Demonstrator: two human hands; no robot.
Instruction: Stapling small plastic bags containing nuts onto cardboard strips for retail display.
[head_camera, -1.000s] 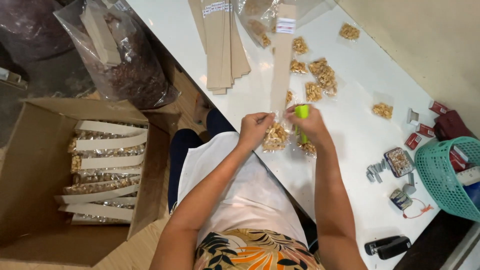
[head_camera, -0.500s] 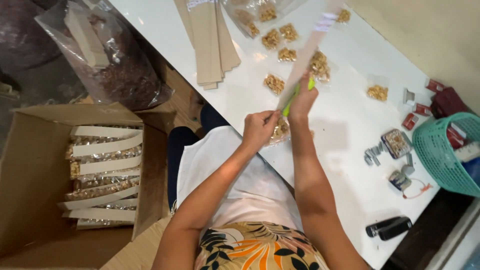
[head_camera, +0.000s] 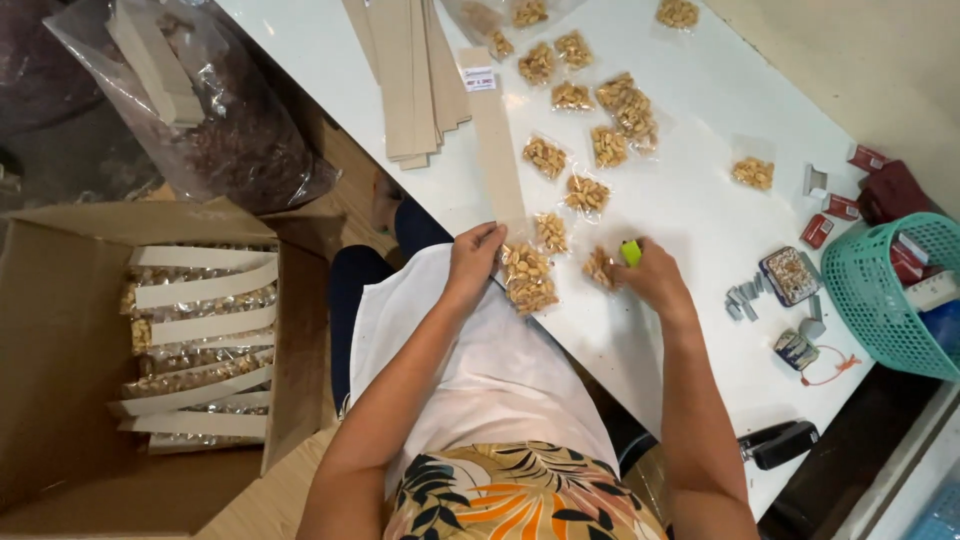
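White and smooth, the long desk (head_camera: 700, 230) runs slantwise through the view, and the person sits at its near edge. On the floor at the person's left stands a brown cardboard box (head_camera: 60, 400) with rows of filled nut packets on pale card strips.

At the near edge of the desk, the left hand (head_camera: 475, 262) has its fingers closed on the lower end of a long beige cardboard strip (head_camera: 497, 140), and a clear plastic packet of peanuts (head_camera: 527, 278) lies just beside this hand, touching the strip's end. The right hand (head_camera: 655, 280) is closed around a small bright green tool (head_camera: 631, 253), right beside another small peanut packet (head_camera: 601, 268). A black stapler (head_camera: 780, 443) lies at the desk edge on the right.

Further away, more small clear peanut packets (head_camera: 600, 120) are spread over the desk, and a stack of beige cardboard strips (head_camera: 410, 70) lies beside the single strip. A teal plastic basket (head_camera: 890, 290) stands at the right side.
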